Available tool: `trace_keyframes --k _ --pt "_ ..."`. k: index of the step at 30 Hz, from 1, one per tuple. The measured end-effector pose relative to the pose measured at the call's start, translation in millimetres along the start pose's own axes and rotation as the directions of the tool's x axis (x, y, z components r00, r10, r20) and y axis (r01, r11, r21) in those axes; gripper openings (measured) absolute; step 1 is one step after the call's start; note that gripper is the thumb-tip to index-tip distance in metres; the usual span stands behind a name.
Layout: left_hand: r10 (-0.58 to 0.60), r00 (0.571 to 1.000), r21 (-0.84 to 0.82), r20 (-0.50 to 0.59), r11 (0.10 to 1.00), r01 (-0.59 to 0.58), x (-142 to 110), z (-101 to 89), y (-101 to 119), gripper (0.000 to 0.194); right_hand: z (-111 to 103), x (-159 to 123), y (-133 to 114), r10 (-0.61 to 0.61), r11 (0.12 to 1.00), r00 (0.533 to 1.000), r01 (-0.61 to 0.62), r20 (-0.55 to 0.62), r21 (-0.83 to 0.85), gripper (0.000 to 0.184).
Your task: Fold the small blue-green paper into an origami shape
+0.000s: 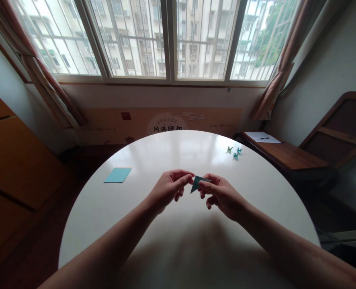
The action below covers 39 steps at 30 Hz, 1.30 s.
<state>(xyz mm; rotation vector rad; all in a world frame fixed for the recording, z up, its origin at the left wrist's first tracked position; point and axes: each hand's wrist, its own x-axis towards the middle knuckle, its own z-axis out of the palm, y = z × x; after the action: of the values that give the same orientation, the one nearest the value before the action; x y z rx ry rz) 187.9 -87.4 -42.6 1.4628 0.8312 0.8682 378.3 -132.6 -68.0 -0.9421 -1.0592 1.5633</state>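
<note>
Over the middle of a round white table I hold a small dark teal folded paper triangle. My right hand pinches its right edge between thumb and fingers. My left hand is closed in a pinch right beside the paper's upper left corner; whether it touches the paper I cannot tell. The triangle hangs just above the tabletop, point down.
A light blue paper stack lies on the table's left part. Three small folded paper cranes stand near the far right rim. A dark wooden side table with a white sheet and pen stands to the right. Windows fill the far wall.
</note>
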Motion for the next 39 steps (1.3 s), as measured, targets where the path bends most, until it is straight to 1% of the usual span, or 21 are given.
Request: trace_keyframes --k 3,7,10,14,17,20,24,29,31,39 --pt "-0.045 0.998 0.082 0.049 0.996 0.041 0.3 0.5 0.4 0.028 0.1 0.7 0.8 -0.029 0.998 0.999 0.027 -0.030 -0.048 0.035" --pt "-0.049 0.998 0.145 0.037 0.989 0.043 -1.0 1.6 0.5 0.025 1.5 2.0 2.3 -0.055 0.989 0.998 0.049 -0.040 -0.138 0.036" --pt "-0.038 0.998 0.209 0.047 0.977 0.027 -1.7 1.3 0.9 0.023 2.3 2.6 1.8 -0.081 0.978 0.996 0.074 -0.031 -0.194 0.037" --pt "0.012 0.998 0.296 0.062 0.955 -0.030 -1.2 1.2 0.6 0.021 2.7 2.7 0.5 -0.104 0.970 0.994 0.092 -0.044 -0.227 0.036" --pt "0.053 0.998 0.287 0.028 0.956 -0.059 -0.4 2.2 -0.3 0.019 2.8 2.4 1.1 -0.128 0.961 0.991 0.111 -0.049 -0.252 0.035" --pt "0.065 0.998 0.286 0.014 0.956 -0.066 -0.4 3.9 -0.2 0.015 2.3 2.7 3.5 -0.134 0.951 0.991 0.121 -0.028 -0.285 0.033" --pt "0.068 0.997 0.332 0.044 0.940 -0.078 -1.0 5.2 0.0 0.014 0.6 4.8 6.8 -0.167 0.930 0.986 0.160 0.007 -0.332 0.028" --pt "0.129 0.989 0.410 0.071 0.900 -0.147 -0.5 4.5 -2.7 0.014 0.1 5.4 7.7 -0.222 0.907 0.975 0.210 0.008 -0.364 0.024" --pt "0.141 0.987 0.440 0.077 0.884 -0.160 -0.7 4.7 -3.5 0.013 0.8 4.4 7.5 -0.227 0.905 0.974 0.217 0.015 -0.365 0.024" --pt "0.144 0.985 0.435 0.100 0.884 -0.173 -2.7 6.7 -5.0 0.013 3.1 3.2 5.9 -0.223 0.907 0.972 0.232 0.066 -0.351 0.027"
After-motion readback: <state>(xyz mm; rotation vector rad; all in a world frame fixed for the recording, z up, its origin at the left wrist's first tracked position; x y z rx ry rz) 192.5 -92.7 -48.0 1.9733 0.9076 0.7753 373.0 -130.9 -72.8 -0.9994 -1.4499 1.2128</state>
